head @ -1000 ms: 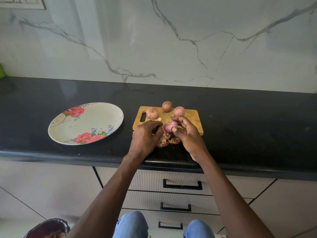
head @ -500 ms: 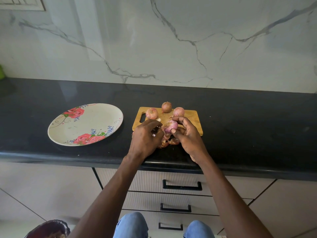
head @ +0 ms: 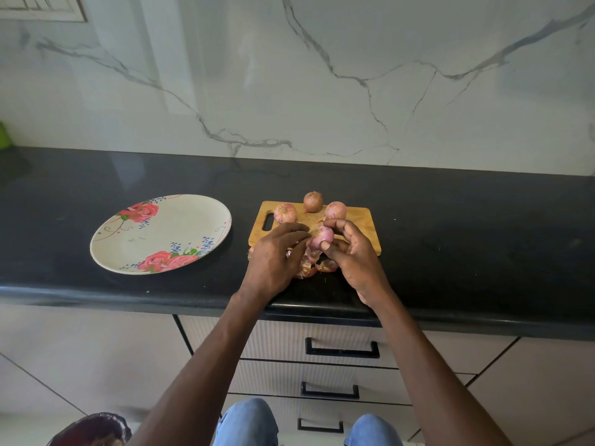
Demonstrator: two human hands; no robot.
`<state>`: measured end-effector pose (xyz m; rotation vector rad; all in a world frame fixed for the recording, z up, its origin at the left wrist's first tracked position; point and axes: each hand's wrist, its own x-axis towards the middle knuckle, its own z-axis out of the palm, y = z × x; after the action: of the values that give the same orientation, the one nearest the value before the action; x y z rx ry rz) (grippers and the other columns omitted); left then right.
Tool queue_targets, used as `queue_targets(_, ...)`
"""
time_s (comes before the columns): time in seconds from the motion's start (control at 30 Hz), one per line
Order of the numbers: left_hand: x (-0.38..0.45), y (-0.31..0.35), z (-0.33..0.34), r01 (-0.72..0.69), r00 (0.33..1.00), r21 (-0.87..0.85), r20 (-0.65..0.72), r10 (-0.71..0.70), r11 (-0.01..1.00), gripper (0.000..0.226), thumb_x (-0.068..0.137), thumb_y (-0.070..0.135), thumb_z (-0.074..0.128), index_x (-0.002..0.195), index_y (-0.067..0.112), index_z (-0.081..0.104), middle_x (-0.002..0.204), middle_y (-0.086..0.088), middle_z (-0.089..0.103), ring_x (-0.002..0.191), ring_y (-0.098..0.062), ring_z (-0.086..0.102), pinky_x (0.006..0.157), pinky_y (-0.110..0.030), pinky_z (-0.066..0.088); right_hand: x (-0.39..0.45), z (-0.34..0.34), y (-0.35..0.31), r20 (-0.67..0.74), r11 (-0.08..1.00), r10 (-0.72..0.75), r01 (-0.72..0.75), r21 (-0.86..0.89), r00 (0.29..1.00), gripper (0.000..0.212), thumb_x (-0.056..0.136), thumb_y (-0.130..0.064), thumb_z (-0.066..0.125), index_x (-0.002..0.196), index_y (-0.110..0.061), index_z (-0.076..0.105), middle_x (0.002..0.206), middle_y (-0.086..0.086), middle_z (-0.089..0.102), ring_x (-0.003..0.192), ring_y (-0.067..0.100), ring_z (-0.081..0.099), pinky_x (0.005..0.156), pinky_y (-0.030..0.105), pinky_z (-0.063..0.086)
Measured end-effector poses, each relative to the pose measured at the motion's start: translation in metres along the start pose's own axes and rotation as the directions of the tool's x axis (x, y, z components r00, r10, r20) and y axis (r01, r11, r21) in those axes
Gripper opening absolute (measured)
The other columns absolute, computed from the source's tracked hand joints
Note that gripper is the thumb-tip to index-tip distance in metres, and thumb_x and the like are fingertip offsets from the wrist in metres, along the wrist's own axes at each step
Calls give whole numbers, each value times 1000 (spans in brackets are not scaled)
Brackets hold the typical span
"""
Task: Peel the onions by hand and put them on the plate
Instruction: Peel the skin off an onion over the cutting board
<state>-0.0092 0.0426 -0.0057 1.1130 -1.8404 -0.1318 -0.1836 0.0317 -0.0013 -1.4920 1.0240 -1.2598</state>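
Black counter (head: pixel 450 226); both hands grip onion (head: pixel 320 236) nr front edge.

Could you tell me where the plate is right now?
The plate sits on the black counter, left of the cutting board, with no onions on it.

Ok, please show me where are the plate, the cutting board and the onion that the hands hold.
plate (head: pixel 167 226), head view, bare centre.
cutting board (head: pixel 360 220), head view, bare wood at its right end.
onion in the hands (head: pixel 322 236), head view, its pink peeled side.

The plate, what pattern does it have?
Cream plate with red roses and small blue sprigs, in the head view.
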Motion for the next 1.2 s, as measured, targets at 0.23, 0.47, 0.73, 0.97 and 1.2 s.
queue_targets(0.23,-1,0,2,-6,1000,56,6,5,998,24,97,15,64,117,5,73,123,-8,69,109,-20,67,84,-40,60,0,0,0,0,1000,-3,3,-23,1000,31,94,-14,70,119,-31,61,122,-8,67,112,14,68,89,46,60)
queue_targets(0.47,-1,3,2,-2,1000,108,5,1,994,22,96,16,65,113,4,73,117,-9,71,103,-23,69,81,-41,60,0,0,1,25,995,-29,31,-92,999,42,94,-15,70,132,-30,59,138,-4,59,123,12,60,92,31,58)
queue_targets(0.73,0,9,-1,64,998,11,-27,-63,998,11,92,8,69,99,2,75,101,-6,72,87,-18,67,76,-35,56,-2,0,-2,56,995,-49,53,-83,997,40,95,-9,67,126,-34,59,136,-1,59,121,14,62,83,31,61)
queue_targets(0.97,0,9,-4,50,998,-33,-30,-51,998,14,92,12,68,99,3,75,97,-7,73,87,-19,67,75,-39,56,-2,-1,-2,45,997,-34,37,-71,998,40,94,-13,70,128,-30,61,133,-2,62,120,13,62,90,41,60)
queue_targets(1.2,2,5,-1,37,999,-25,12,-37,999,20,100,19,62,113,5,69,112,-5,68,98,-17,65,80,-41,58,-5,-1,-6,55,1000,-19,19,8,998,40,94,-9,68,130,-23,60,129,-1,66,118,9,64,88,34,59)
